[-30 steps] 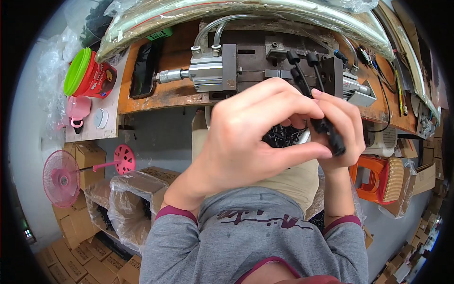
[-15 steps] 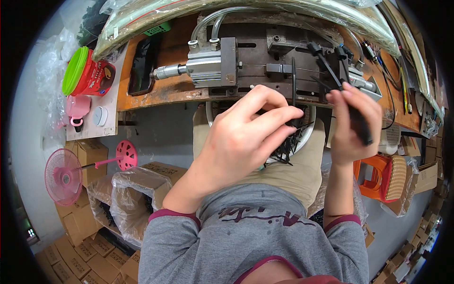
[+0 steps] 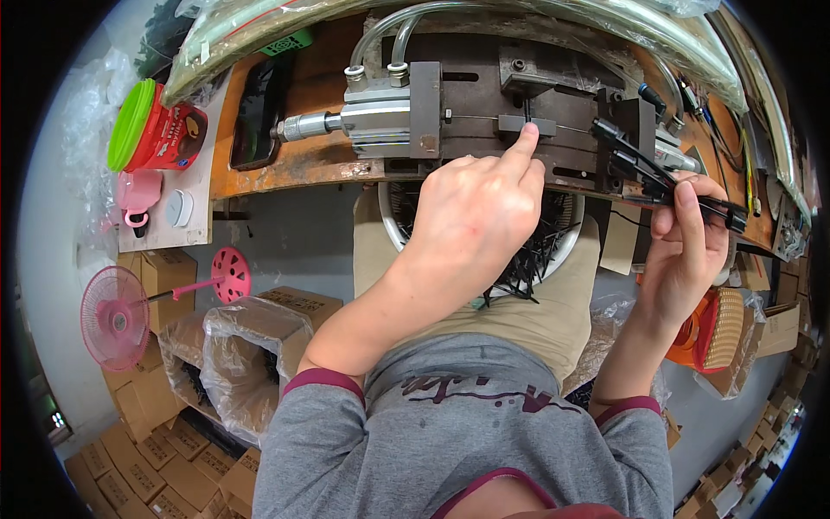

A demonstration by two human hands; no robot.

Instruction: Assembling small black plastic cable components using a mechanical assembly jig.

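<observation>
My left hand (image 3: 480, 208) reaches over the metal jig with its index finger stretched out. Its fingertip meets the near end of a thin black rod (image 3: 527, 109), which stands across a small grey block (image 3: 543, 127) on the jig. The other fingers curl under and the thumb is hidden. Off to the right, my right hand (image 3: 687, 238) is closed round a bundle of black rods with thicker ends (image 3: 640, 164). A white-rimmed basket (image 3: 386, 221) of loose thin black pieces (image 3: 523, 268) sits on my lap, partly beneath my left hand.
A silver cylinder (image 3: 376, 125) with clear hoses (image 3: 372, 39) is fixed at the jig's left. A phone (image 3: 255, 117) lies on the wooden bench; a red tub (image 3: 177, 138) and pink cup (image 3: 138, 190) stand farther left. Plastic-lined boxes (image 3: 251, 372) and a pink fan (image 3: 115, 317) are below.
My left hand has moved up from above the basket to the jig, its index finger now extended onto the rod. My right hand has shifted right and slightly down with the bundle.
</observation>
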